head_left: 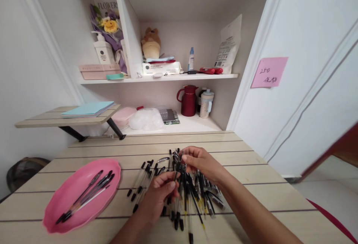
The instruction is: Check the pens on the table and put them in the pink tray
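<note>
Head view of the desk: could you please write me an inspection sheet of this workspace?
Surface: wooden table, pale, slatted.
Job's things: pile of pens at centre; pink tray on the left, holding a few more.
Clutter: blue folder on a raised board at the back left.
Grippers: left hand and right hand both pinch one pen above the pile.
Cables: nothing seen.
Surroundings: wall shelves with a red jug; pink note on the right wall.

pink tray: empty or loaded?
Loaded: several black pens lie inside the pink tray, apart from the loose pen pile.
</note>
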`<state>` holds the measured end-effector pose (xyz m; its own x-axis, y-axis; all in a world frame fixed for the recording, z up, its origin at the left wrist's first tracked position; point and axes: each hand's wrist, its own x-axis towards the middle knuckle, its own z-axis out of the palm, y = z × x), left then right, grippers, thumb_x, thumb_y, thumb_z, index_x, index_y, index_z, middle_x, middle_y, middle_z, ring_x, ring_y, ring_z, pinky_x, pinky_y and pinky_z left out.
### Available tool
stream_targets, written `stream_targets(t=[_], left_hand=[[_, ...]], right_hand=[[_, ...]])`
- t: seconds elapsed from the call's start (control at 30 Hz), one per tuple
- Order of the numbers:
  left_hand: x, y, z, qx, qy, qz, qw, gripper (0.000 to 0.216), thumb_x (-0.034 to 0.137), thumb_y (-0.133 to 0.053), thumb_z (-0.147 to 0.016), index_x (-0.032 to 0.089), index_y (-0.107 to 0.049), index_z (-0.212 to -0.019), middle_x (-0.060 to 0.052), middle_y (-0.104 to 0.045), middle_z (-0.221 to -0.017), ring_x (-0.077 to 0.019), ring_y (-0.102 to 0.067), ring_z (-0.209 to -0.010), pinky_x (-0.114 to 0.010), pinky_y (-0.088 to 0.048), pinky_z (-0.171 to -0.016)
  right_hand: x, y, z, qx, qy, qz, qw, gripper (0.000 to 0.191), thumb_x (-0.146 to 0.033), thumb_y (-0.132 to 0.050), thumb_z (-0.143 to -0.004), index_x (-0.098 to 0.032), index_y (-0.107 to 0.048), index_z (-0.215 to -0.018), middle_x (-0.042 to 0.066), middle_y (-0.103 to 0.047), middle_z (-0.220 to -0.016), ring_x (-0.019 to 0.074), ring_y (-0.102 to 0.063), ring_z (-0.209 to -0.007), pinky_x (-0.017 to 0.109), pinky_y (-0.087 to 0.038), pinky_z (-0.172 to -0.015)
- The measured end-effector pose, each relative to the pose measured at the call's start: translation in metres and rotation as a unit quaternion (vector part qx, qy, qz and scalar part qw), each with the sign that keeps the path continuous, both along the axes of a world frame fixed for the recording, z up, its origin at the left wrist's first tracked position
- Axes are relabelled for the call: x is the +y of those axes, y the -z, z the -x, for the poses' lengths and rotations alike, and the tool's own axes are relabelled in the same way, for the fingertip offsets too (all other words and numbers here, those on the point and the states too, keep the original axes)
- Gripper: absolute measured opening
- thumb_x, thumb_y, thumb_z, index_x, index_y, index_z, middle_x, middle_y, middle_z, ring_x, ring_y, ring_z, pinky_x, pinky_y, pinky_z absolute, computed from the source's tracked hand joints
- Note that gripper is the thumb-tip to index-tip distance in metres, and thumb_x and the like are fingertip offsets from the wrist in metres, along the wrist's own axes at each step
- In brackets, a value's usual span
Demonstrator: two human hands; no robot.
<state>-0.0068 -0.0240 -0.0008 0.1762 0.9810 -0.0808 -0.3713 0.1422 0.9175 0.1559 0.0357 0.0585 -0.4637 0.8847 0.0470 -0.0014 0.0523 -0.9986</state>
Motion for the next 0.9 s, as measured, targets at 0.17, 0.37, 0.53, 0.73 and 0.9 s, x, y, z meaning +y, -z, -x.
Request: stream_targets(t=[0.17,0.37,0.53,0.73,0.9], left_hand=[[0.000,0.001,0.000,0.007,0.009,0.011,1.000,0.029,0.025,-0.065,-0.065,0.014,-0.064,-0.091,-0.002,-0.057,-0.066,-0.0091,-0.050,-0.053,-0.020,-0.035,-0.047],[0.000,0.001,0.000,0.009,0.012,0.020,1.000,0.026,0.023,-0.064,-0.066,0.014,-0.063,-0.090,-0.001,-0.056,-0.065,-0.0087,-0.050,-0.052,-0.020,-0.035,-0.046],[0.001,0.002,0.002,-0.014,0.019,0.032,0.999,0.024,0.022,-0.060,-0.069,0.015,-0.062,-0.091,-0.001,-0.056,-0.067,-0.0084,-0.051,-0.051,-0.020,-0.036,-0.045],[0.002,0.002,0.003,-0.032,0.003,0.025,0.999,0.023,0.019,-0.055,-0.070,0.017,-0.058,-0.093,0.000,-0.055,-0.066,-0.0082,-0.050,-0.047,-0.019,-0.034,-0.042],[0.003,0.000,0.003,-0.051,0.006,0.030,0.998,0.021,0.017,-0.054,-0.070,0.018,-0.056,-0.091,0.000,-0.055,-0.068,-0.0081,-0.050,-0.049,-0.019,-0.033,-0.042]], right_hand=[[0.004,0.002,0.000,0.023,0.056,-0.007,0.998,0.020,-0.033,-0.061,-0.068,-0.015,-0.054,-0.072,-0.005,-0.051,-0.057,0.0044,-0.044,-0.041,0.017,-0.028,-0.041],[0.002,0.004,0.002,-0.018,0.057,-0.042,0.997,0.018,-0.032,-0.057,-0.070,-0.015,-0.052,-0.064,-0.006,-0.048,-0.049,0.0051,-0.042,-0.040,0.018,-0.031,-0.043],[0.008,-0.006,-0.018,-0.127,0.061,-0.107,0.984,0.023,-0.037,-0.048,-0.074,-0.016,-0.055,-0.069,-0.002,-0.053,-0.057,0.0081,-0.048,-0.046,0.020,-0.034,-0.045],[0.019,0.003,-0.038,-0.490,0.040,-0.233,0.839,0.012,-0.022,-0.052,-0.067,-0.018,-0.063,-0.066,0.004,-0.064,-0.071,0.0151,-0.056,-0.066,0.023,-0.036,-0.057],[0.017,0.022,-0.021,-0.610,-0.014,-0.226,0.759,0.017,-0.022,-0.055,-0.064,-0.020,-0.067,-0.076,0.007,-0.067,-0.081,0.0212,-0.060,-0.078,0.026,-0.039,-0.063]])
